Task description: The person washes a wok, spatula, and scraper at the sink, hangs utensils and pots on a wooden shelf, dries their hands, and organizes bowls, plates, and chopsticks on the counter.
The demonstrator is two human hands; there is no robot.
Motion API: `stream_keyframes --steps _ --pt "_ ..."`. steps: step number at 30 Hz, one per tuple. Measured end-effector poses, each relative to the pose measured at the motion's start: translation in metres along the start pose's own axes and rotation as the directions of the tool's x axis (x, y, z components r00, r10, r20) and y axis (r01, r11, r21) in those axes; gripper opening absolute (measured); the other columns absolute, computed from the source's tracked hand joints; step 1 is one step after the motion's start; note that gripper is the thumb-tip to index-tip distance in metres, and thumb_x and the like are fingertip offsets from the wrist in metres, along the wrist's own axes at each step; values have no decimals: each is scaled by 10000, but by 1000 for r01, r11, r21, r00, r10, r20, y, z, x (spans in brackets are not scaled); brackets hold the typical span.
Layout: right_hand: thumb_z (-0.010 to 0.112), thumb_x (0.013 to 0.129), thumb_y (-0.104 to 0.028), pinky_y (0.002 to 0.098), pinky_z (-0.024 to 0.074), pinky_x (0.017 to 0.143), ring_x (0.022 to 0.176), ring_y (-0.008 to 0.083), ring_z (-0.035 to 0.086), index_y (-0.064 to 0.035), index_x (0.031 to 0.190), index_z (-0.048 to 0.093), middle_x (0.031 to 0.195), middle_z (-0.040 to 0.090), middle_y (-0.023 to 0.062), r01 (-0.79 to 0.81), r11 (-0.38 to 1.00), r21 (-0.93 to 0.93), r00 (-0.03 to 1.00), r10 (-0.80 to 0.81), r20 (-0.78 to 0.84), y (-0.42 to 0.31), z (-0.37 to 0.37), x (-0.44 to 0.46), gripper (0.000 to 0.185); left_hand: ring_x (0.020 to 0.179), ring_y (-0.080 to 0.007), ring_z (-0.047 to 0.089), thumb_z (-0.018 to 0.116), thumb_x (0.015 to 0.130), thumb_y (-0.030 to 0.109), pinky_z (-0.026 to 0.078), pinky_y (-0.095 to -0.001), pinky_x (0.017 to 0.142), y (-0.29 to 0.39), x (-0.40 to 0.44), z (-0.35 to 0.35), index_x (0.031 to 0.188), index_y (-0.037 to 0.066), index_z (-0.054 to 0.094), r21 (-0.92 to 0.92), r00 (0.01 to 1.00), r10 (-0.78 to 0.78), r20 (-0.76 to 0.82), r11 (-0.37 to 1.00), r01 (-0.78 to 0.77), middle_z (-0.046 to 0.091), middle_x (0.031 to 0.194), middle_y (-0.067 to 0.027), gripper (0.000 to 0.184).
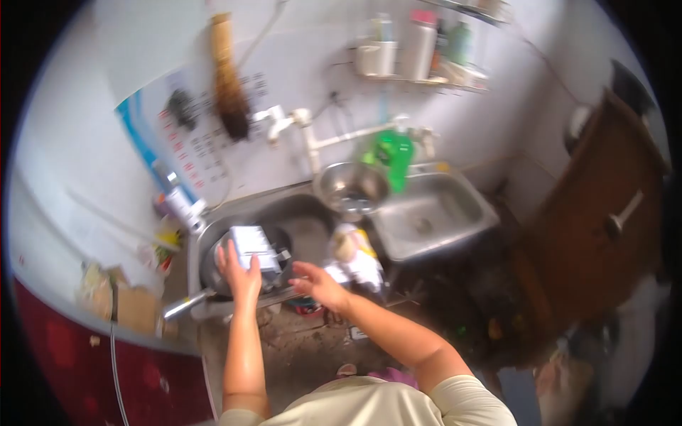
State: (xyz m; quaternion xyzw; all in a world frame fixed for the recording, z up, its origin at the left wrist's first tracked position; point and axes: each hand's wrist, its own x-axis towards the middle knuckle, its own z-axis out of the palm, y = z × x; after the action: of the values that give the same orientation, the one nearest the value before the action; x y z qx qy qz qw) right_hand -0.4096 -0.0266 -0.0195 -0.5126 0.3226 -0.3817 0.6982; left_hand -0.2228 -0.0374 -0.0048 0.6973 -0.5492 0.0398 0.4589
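Note:
My left hand [241, 275] is at a white rectangular box [253, 245] with grey markings, its fingers along the left edge and the thumb over the front. The box is above a dark pan [217, 273] in the left sink basin [304, 221]; the pan's metal handle [188, 303] sticks out over the near left rim. To the right, my right hand [317, 285] hangs over the sink's front edge with fingers apart and nothing in them. Nearest to it is a blurred white and yellow plastic bag [359, 266].
A metal bowl [352, 188] sits between the basins, beside a green pump bottle [399, 160]. Beyond is a smaller right basin [433, 213]. White taps [277, 124] and a brush [229, 85] are on the wall. A brown board [597, 220] leans at right.

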Motion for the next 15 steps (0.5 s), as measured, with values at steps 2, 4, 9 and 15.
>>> stream_keyframes --steps 2,4,9,15 --pt "495 890 -75 307 459 862 1090 211 524 19 1307 323 1291 425 140 63 996 -61 996 -67 -67 -11 -23 -23 460 1242 -354 325 585 765 76 272 -415 1016 58 -3 -2 1230 -6 447 -286 983 167 69 948 -141 345 1330 -233 492" --pt "469 899 -53 287 473 823 1047 193 550 10 1277 371 1234 480 122 172 985 -22 963 -173 -208 -10 -54 -45 396 1159 -290 446 542 775 12 339 -389 976 110 -17 25 1219 -5 457 -600 951 259 169 793 -109 458 1250 -187 452" --pt "452 908 -77 275 497 703 887 165 597 3 1146 458 1042 578 106 442 892 -93 587 -366 -722 -52 -161 -155 251 1094 -224 513 500 813 -11 397 -325 937 263 -97 102 1214 -34 441 -894 684 597 420 402 197 525 1184 -159 406" --pt "438 906 -35 255 498 700 868 158 587 -8 1111 471 1007 566 105 577 669 -469 -115 -502 -857 -110 -314 -376 210 1125 -210 486 479 854 -15 432 -315 913 499 -241 140 1257 -10 406 -928 244 948 206 111 355 475 1239 -130 409"
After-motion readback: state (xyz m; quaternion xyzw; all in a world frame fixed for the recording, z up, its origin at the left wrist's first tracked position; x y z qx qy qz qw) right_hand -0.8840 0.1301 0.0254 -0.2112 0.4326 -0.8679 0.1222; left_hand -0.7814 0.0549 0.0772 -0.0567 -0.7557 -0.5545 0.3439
